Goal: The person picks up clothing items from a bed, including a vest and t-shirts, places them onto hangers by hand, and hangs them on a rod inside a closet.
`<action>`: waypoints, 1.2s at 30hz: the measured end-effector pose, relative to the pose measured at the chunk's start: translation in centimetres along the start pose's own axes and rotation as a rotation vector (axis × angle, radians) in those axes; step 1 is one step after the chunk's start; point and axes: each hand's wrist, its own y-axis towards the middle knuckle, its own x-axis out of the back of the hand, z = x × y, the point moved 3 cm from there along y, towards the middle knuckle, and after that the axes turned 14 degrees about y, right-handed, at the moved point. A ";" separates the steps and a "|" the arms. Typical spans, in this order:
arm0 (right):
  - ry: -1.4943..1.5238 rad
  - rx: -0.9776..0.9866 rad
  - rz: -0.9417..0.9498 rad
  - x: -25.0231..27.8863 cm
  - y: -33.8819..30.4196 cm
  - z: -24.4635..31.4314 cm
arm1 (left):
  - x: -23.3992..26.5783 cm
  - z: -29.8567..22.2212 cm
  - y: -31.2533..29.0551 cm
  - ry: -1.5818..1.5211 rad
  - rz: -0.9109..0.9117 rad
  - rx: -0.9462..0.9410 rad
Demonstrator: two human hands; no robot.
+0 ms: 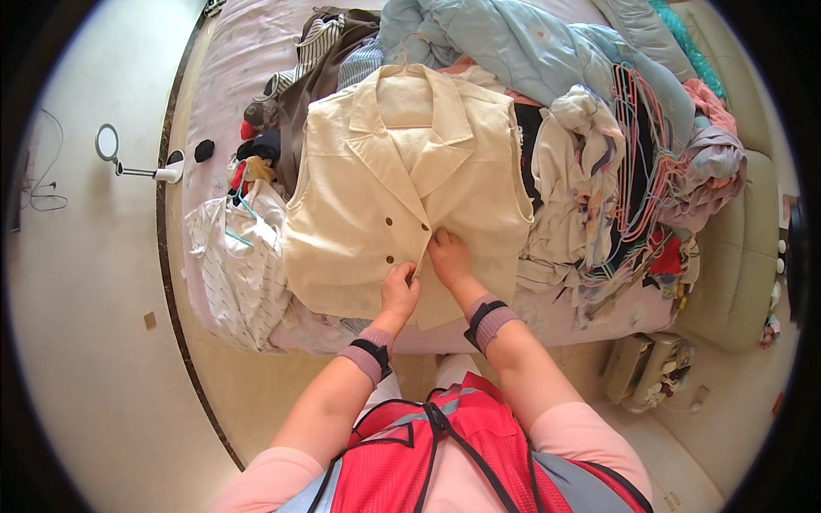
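A cream sleeveless vest (342,231) with wide lapels and dark buttons lies front up on the bed. Its collar is on a pale pink hanger (405,51), whose hook sticks out at the top. My left hand (400,289) is closed in a pinch on the vest's front edge, below the buttons. Just above and to the right, my right hand (449,256) grips the same opening with curled fingers; its fingertips are partly hidden.
A white patterned garment (235,265) with a teal hanger lies left. To the right are a crumpled light garment (571,171) and a heap of pink and white hangers (641,162). A light blue quilt (522,47) covers the back. A round mirror lamp (108,144) stands past the bed's left edge.
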 end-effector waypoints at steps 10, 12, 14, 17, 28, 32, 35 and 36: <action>0.551 -0.027 -0.005 1.7 -2.9 0.7 | -0.6 -1.0 -0.4 -0.004 -0.085 -0.066; 0.610 -0.065 -0.028 2.7 -3.4 1.5 | -0.9 -1.3 -0.6 -0.027 -0.082 -0.054; 0.670 -0.104 -0.049 3.4 -3.4 2.0 | -1.2 -1.4 -0.7 -0.049 -0.079 -0.041; 0.734 -0.211 -0.065 3.1 -3.8 1.8 | -1.2 -1.7 -0.4 -0.075 -0.017 0.013; 0.995 -0.531 -0.059 1.5 -3.6 1.1 | -1.0 -2.7 -0.7 -0.300 0.048 0.017; 1.124 -0.644 -0.046 1.3 -3.6 1.0 | -2.2 -0.7 -0.6 -0.264 0.003 0.020; 1.147 -0.660 -0.039 0.7 -4.0 0.5 | -2.4 -0.5 -0.5 -0.162 -0.071 -0.037; 1.179 -0.671 -0.055 0.4 -4.0 0.3 | -2.0 -0.9 -0.4 -0.121 -0.101 -0.059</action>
